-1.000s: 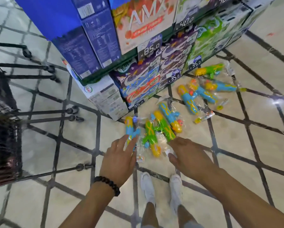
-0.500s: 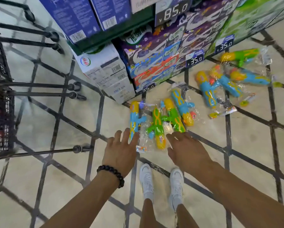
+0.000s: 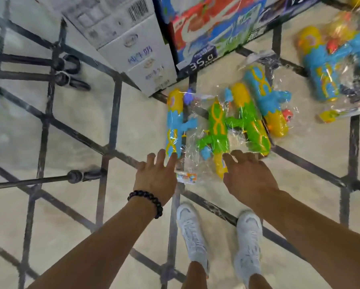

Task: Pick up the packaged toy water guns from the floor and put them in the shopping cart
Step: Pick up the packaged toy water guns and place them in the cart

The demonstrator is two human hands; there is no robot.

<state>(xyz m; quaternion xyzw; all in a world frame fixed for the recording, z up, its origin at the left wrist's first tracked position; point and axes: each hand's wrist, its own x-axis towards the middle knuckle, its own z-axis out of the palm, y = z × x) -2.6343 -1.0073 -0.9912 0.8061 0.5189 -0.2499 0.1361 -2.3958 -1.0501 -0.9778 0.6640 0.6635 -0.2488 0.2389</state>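
At the bottom of the frame a pair of white sneakers (image 3: 195, 236) stood on the tiled floor (image 3: 70, 215), bare floor running out to lower left and lower right. Above them both forearms reached forward. The left hand (image 3: 157, 176), a dark bead bracelet (image 3: 147, 200) at its wrist, had its fingers spread and straight, the tips at the near end of a blue and yellow water gun (image 3: 173, 122); whether they touched it could not be told. The right hand (image 3: 249, 174) was also open and held nothing, its fingers over the near edge of the clear bags holding two green water guns (image 3: 216, 130). Another blue gun (image 3: 264, 99) lay just beside these toward centre right, and more packaged guns (image 3: 323, 76) lay apart at upper right. Black shopping cart bars (image 3: 39, 180) crossed the left edge. Stacked cartons (image 3: 141, 57) closed off the top centre, their corner just beside the guns.
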